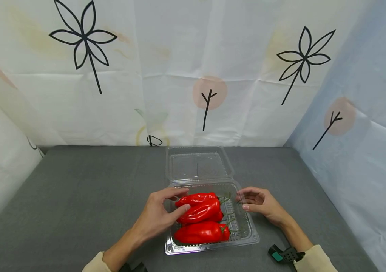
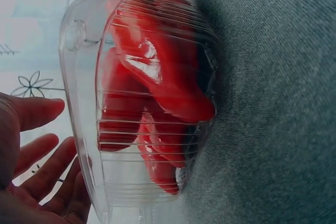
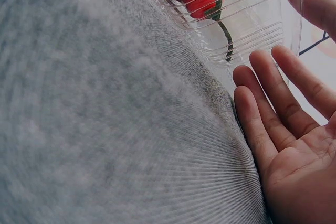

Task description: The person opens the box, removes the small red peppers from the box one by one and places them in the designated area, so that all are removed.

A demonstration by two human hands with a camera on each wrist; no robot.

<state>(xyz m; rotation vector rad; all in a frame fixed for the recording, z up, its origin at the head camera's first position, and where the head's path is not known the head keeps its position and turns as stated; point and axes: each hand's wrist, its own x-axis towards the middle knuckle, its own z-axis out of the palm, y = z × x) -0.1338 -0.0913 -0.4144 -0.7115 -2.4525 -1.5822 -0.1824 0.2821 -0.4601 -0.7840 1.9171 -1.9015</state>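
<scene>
Several red peppers (image 1: pixel 202 232) with green stems lie in a clear plastic clamshell container (image 1: pixel 245 238), its stems toward the right side. The transparent lid (image 1: pixel 198 163) is folded back flat behind the base. My left hand (image 1: pixel 159 212) hovers at the left rim, thumb and fingers spread apart over the peppers' left ends. In the left wrist view, that hand's fingers (image 2: pixel 50 178) show outside the clear rim and grip nothing. Beside the right wall is my right hand (image 1: pixel 266 206). Its fingers (image 3: pixel 281 95) extend loosely, fingertips right at the ribbed wall in the right wrist view.
The container sits on a grey cloth-covered table (image 1: pixel 104 192). White printed curtains (image 1: pixel 165 94) hang behind the table and along both sides. A black device with a green patch (image 1: pixel 278 257) is strapped at the right wrist.
</scene>
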